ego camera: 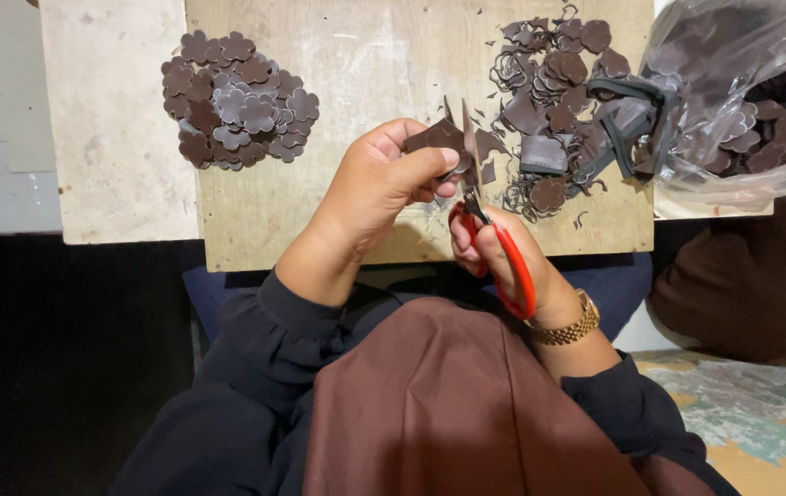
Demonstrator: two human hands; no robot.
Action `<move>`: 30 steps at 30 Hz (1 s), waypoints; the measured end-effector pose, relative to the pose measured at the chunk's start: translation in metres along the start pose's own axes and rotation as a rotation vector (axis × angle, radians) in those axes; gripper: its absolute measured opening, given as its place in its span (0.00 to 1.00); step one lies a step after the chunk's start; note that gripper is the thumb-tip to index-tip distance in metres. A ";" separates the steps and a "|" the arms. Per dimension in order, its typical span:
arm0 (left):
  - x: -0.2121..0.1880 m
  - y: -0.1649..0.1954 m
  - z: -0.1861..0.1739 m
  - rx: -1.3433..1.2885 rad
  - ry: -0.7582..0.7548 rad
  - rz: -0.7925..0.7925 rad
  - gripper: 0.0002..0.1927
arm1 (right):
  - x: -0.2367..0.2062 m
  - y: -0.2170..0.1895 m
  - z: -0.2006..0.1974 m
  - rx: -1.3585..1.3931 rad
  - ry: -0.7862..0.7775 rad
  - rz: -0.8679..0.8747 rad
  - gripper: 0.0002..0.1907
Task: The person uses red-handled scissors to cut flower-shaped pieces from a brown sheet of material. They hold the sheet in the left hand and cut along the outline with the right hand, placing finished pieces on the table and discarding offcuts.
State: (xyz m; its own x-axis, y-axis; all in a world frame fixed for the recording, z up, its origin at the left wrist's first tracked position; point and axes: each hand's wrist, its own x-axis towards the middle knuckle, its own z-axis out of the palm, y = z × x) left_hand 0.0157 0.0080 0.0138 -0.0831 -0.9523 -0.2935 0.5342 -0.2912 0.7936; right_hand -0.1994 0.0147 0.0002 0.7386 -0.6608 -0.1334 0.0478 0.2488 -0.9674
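Two boards are taking up most of the view: a wooden board point(338, 64) in the middle & a paler slab point(108, 138) lying just beside it on the left, edges touching. At far right a clear plastic bag point(733, 92) is slumping over the wood's corner, w/ dark cut shapes showing through it. Next biggest, a scrap heap point(563, 101) of dark brown offcuts, strips & round pieces is spreading across the upper right of the wood, reaching up to the bag. Upper left, a pile of flower-shaped cutouts point(235, 101) is sitting across the seam btwn slab & wood, brown & greyish faces mixed.

Nearer the person, the left hand point(375, 188) is closing thumb & fingers on a dark brown piece point(439, 138), holding it above the wood, near the scrap heap's edge. The right hand point(503, 257) is gripping red-handled scissors point(485, 216), fingers thru the loops; blades are pointing up & meeting the piece, prob. partly apart, tho the angle is making that hard to tell. A gold watch point(567, 326) is sitting on the right wrist. Tiny slivers are lying scattered on the wood around the blades.
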 end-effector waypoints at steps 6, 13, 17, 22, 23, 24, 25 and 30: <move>0.002 -0.004 0.000 -0.002 -0.029 0.005 0.06 | 0.001 -0.001 0.006 0.032 0.035 0.001 0.31; 0.002 -0.009 0.001 0.073 -0.035 0.056 0.06 | 0.002 0.002 0.007 0.098 0.035 -0.008 0.29; 0.003 -0.011 0.002 0.066 -0.023 0.079 0.06 | 0.002 0.010 0.008 0.086 0.086 -0.025 0.29; 0.005 -0.014 0.003 0.064 -0.007 0.089 0.06 | 0.005 0.021 0.009 0.009 0.160 -0.041 0.28; 0.005 -0.015 0.002 0.051 -0.012 0.091 0.06 | 0.004 0.021 0.009 0.000 0.169 -0.028 0.27; 0.005 -0.015 0.003 0.038 -0.017 0.093 0.06 | 0.003 0.021 0.008 -0.009 0.178 -0.015 0.27; 0.006 -0.015 0.003 0.039 -0.014 0.092 0.06 | 0.002 0.021 0.008 0.011 0.169 -0.019 0.27; 0.005 -0.010 0.000 0.021 0.017 0.043 0.06 | 0.000 0.017 0.003 0.033 0.135 0.005 0.27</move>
State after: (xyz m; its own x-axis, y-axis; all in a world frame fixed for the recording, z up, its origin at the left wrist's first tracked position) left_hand 0.0095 0.0063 0.0046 -0.0463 -0.9624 -0.2675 0.5188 -0.2520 0.8169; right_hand -0.1962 0.0210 -0.0161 0.6418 -0.7482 -0.1684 0.0678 0.2741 -0.9593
